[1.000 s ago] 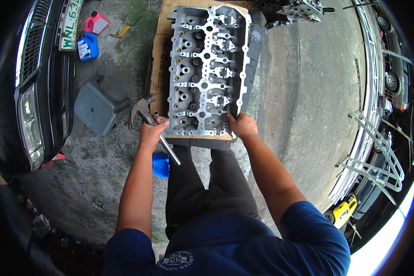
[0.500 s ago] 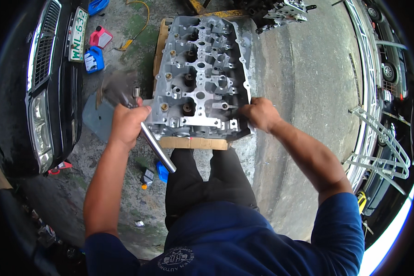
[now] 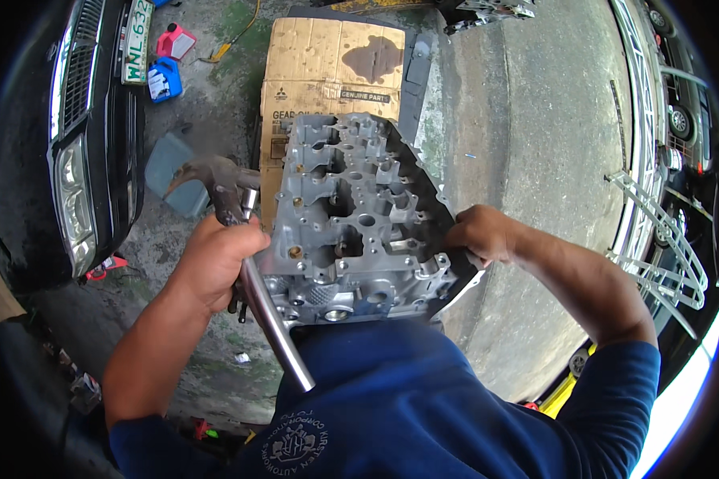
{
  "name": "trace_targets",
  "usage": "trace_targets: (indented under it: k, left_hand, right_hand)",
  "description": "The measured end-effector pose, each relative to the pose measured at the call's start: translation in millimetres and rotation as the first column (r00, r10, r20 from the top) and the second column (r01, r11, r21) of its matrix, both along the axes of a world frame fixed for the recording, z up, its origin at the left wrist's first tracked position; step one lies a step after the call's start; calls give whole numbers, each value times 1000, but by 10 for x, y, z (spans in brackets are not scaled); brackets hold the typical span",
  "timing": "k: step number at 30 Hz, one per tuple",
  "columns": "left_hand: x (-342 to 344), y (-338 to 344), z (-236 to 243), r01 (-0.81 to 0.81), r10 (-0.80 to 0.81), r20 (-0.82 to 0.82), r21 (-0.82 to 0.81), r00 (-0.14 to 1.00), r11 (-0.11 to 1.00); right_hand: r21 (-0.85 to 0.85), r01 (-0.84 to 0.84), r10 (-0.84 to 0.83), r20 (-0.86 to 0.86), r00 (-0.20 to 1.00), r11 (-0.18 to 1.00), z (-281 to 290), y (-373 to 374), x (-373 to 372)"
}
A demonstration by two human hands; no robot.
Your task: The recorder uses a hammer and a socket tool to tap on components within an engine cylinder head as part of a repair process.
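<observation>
A grey metal cylinder head (image 3: 351, 219) is tilted toward me, its near end close to my shirt. My right hand (image 3: 483, 234) is closed round its right edge near the close corner, the fingertips partly hidden. At its left edge, my left hand (image 3: 216, 259) is wrapped round a claw hammer (image 3: 276, 323), with the shiny handle slanting down toward my belly. The thumb lies against the cylinder head's side; the fingers beneath are hidden. A small shiny metal cylinder (image 3: 250, 198) sticks up by that thumb, and dark thin ends show below the hand.
A stained cardboard box (image 3: 303, 60) lies flat beyond the cylinder head. At left are a black car's front (image 3: 76, 184), a blue jug (image 3: 164, 80), a pink jug (image 3: 175, 42) and a grey-blue plastic piece (image 3: 176, 172). Metal framework (image 3: 663, 239) stands at right.
The cylinder head has come up off the cardboard and toward me, uncovering the box's top. Both hands moved nearer with it, and the hammer stayed in the left hand.
</observation>
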State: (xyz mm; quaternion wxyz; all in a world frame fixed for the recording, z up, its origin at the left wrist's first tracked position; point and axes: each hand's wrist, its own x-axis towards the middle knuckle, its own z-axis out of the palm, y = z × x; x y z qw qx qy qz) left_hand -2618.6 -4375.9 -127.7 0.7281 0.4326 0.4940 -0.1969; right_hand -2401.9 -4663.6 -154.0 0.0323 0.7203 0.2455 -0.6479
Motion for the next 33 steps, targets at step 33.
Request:
trace_targets:
  k: [33]
  left_hand:
    - [-1596,-825,-986,-324,314,-144,-55,938,944]
  right_hand:
    - [-39,112,-101,223,970,993,-277,-777,-1350]
